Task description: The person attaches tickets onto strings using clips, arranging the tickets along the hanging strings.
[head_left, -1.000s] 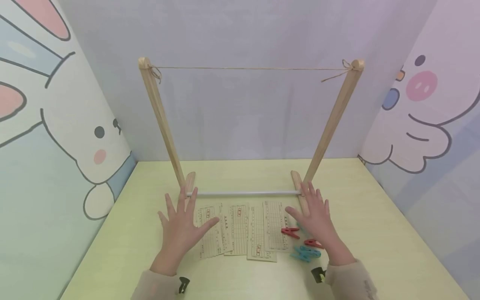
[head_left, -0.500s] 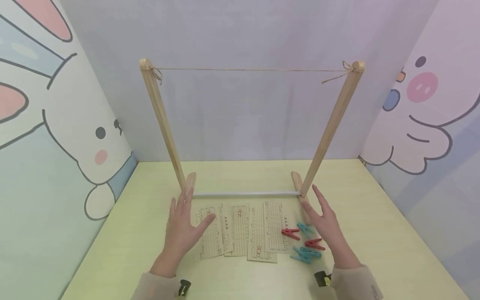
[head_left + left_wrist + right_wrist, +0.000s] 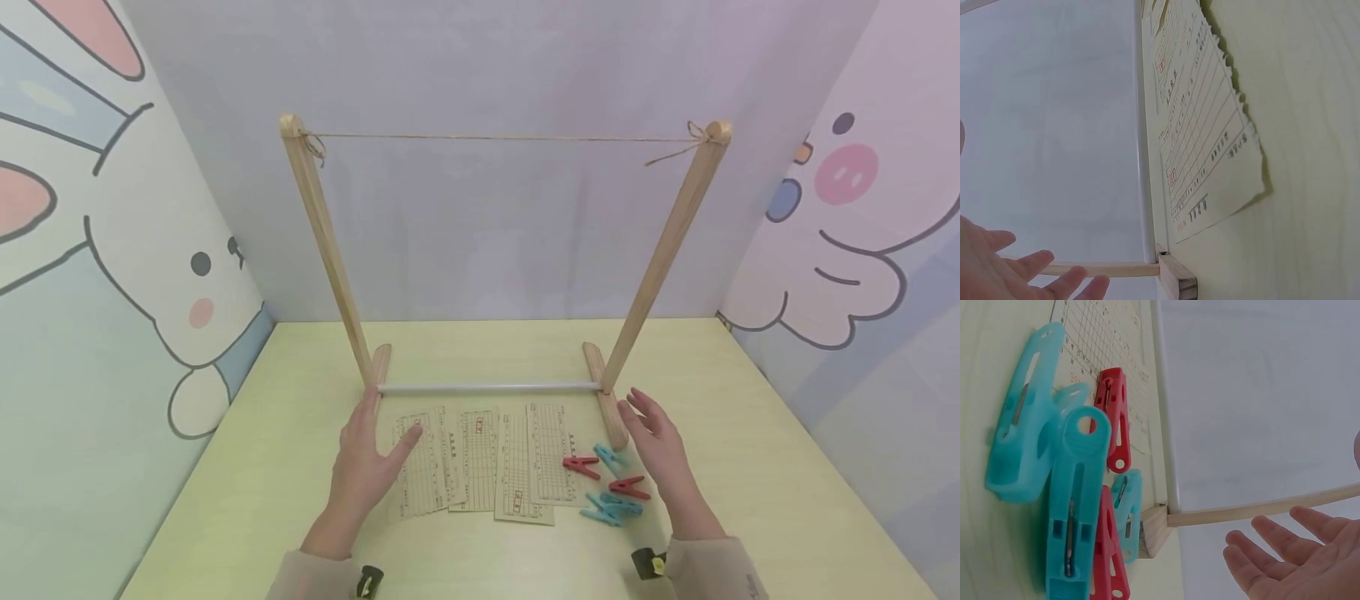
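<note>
**A:** From the head view, where do things stand?

**B:** Both hands hover low over the desk [image 3: 750,467], holding nothing. The left hand [image 3: 365,467] has its fingers straight and spread, its thumb over the leftmost of the paper slips [image 3: 480,462]. The right hand [image 3: 660,446] is open too, just beside the clothespins [image 3: 609,487], a loose heap of red and blue ones lying at the right end of the slips. Behind them stands the wooden rack [image 3: 322,242] with a bare string [image 3: 495,137] across its top. I'd judge this to be the very start: nothing picked up, nothing hung.

**A:** And the left wrist view?

**B:** The left hand's fingers [image 3: 1029,265] are extended, touching nothing. The nearest slip [image 3: 1210,144] lies flat on the desk, its torn edge toward the camera.

**A:** The right wrist view?

**B:** Relaxed, open fingers [image 3: 1260,553] near the rack's foot [image 3: 1155,531]; the pins [image 3: 1072,506] lie in a pile, untouched.

**A:** What does the next move call for?

**B:** Probably a pinch on a slip's edge, since it lies flat, and a pin taken singly from the heap.
</note>
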`<state>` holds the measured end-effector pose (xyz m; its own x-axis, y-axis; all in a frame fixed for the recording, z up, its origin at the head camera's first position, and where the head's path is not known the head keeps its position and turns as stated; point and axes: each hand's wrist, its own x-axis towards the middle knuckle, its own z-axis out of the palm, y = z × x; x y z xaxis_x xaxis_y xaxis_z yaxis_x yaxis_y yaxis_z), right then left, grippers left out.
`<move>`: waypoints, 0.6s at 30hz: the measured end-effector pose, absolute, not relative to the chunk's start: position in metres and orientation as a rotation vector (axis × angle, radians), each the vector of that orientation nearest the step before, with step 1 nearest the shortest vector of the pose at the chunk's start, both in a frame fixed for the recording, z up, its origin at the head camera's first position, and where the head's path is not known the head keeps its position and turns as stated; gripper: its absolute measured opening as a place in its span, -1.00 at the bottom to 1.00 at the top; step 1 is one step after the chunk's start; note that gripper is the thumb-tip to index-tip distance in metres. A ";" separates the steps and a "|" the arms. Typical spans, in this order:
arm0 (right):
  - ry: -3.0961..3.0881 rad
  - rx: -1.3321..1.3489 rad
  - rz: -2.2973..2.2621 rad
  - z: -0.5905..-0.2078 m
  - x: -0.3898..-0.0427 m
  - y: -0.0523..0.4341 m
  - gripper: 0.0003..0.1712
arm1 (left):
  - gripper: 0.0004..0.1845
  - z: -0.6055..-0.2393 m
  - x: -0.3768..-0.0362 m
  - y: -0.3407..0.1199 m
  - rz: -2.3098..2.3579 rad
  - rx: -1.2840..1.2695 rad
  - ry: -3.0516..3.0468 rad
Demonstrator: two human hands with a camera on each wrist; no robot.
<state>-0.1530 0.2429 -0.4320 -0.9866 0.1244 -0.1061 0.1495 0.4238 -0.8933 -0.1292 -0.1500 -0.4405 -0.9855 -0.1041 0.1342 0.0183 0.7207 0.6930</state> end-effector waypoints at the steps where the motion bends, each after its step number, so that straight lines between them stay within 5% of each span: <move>1: 2.634 0.267 -1.646 -0.433 -0.153 0.244 -0.17 | 0.02 -0.441 -0.129 -0.150 -1.121 0.075 -2.762; 18: 2.567 0.465 -1.534 -0.457 -0.148 0.255 -0.06 | -0.05 -0.456 -0.128 -0.151 -1.205 0.129 -2.782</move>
<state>-0.1478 0.2546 -0.4571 -0.9462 0.2018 -0.2529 0.3183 0.4405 -0.8394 -0.1282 -0.1507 -0.4563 -0.9907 -0.1201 0.0639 -0.0356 0.6820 0.7305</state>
